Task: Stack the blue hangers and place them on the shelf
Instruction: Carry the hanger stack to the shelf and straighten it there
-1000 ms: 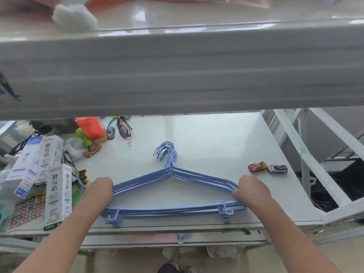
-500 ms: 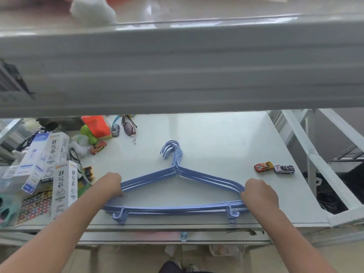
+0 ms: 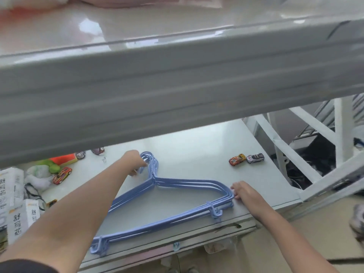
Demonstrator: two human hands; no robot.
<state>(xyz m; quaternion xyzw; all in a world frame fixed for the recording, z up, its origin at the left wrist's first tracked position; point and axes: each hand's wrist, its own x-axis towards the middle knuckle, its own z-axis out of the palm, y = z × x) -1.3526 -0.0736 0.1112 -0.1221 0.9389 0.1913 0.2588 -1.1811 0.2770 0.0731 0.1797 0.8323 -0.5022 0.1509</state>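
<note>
Several blue hangers (image 3: pixel 189 183) lie stacked flat on the white lower shelf (image 3: pixel 197 150), hooks pointing away from me, the bottom bars near the front edge. My left hand (image 3: pixel 134 161) reaches over the stack and its fingers pinch the bunched hooks. My right hand (image 3: pixel 243 192) rests with its fingers on the stack's right shoulder corner. The left end of the stack is partly hidden under my left forearm. A grey upper shelf (image 3: pixel 177 85) spans the view above.
Two toy cars (image 3: pixel 246 159) sit at the right of the lower shelf. On the left lie another toy car (image 3: pixel 62 175), white boxes (image 3: pixel 17 217), a green toy and an orange item. White frame struts (image 3: pixel 291 154) stand at the right.
My left hand left the stack's left shoulder and moved up to the hooks. The right hand stays at the right corner. The view tilted and shifted right.
</note>
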